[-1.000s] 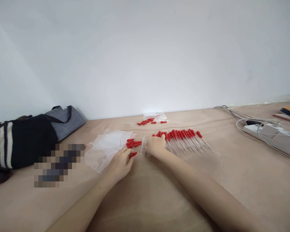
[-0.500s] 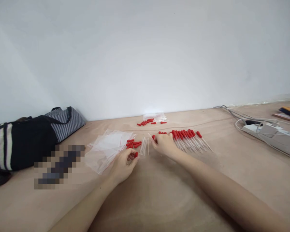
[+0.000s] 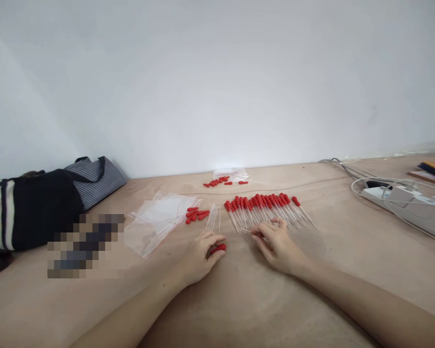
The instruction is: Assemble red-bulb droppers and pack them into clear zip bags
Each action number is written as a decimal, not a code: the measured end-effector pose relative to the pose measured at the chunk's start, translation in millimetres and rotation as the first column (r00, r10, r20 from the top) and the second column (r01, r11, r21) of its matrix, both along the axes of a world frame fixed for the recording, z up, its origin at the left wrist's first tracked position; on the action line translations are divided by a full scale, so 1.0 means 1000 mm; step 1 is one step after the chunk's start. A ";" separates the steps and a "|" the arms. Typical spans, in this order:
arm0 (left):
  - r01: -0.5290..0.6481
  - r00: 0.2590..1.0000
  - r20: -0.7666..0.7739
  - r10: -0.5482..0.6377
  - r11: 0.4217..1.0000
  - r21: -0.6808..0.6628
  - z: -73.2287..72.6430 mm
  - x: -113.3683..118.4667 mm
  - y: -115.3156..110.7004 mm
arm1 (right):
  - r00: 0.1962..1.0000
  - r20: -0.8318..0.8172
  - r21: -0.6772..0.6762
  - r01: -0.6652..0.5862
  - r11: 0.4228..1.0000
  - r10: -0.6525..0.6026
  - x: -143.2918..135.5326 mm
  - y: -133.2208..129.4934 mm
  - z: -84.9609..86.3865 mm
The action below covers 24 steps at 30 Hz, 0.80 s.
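While left fingers (image 3: pixel 215 237) hold bulb (image 3: pixel 221 247), right (image 3: pixel 263 229) hold tube (image 3: pixel 245 230).

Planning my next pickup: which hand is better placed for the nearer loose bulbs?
Likely the left hand: nearer those red dropper bulbs, though holding another bulb; the right hand, gripping a clear tube, is farther.

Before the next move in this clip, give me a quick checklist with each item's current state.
1. Left hand holds a red bulb: ok.
2. Right hand holds a clear tube: ok.
3. Bulb and tube joined: not ok, they are apart.
4. Bulb's open end facing the tube: cannot tell, too small to make out.
5. Spare bulbs lying loose near the plastic bags: ok.
6. Loose tubes apart from the capped row: ok.
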State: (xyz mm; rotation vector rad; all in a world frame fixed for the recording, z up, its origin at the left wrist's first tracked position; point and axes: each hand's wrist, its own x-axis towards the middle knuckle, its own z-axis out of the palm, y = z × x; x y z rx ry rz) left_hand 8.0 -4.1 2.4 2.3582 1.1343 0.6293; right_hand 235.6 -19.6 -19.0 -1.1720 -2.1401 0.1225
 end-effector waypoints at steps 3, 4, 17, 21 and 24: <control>0.037 0.998 -0.059 -0.034 0.998 0.048 0.004 0.000 -0.002 | 1.000 0.023 -0.001 0.004 1.000 -0.004 -0.002 -0.001 0.000; 0.035 0.999 -0.041 -0.033 0.998 0.051 0.004 0.002 -0.003 | 0.999 0.035 0.007 0.010 1.000 -0.010 -0.002 -0.001 0.000; -0.053 0.991 0.122 0.058 0.998 -0.038 -0.008 0.004 0.003 | 0.995 0.077 -0.018 -0.063 0.998 0.064 -0.002 -0.003 0.003; -0.073 0.989 0.126 0.080 0.996 -0.055 -0.005 0.009 0.001 | 0.997 0.054 -0.009 -0.049 0.999 0.049 -0.007 -0.004 0.002; -0.090 0.977 0.185 0.108 0.990 -0.106 -0.005 0.014 -0.002 | 0.999 0.029 0.001 -0.042 0.999 0.042 -0.011 -0.007 0.003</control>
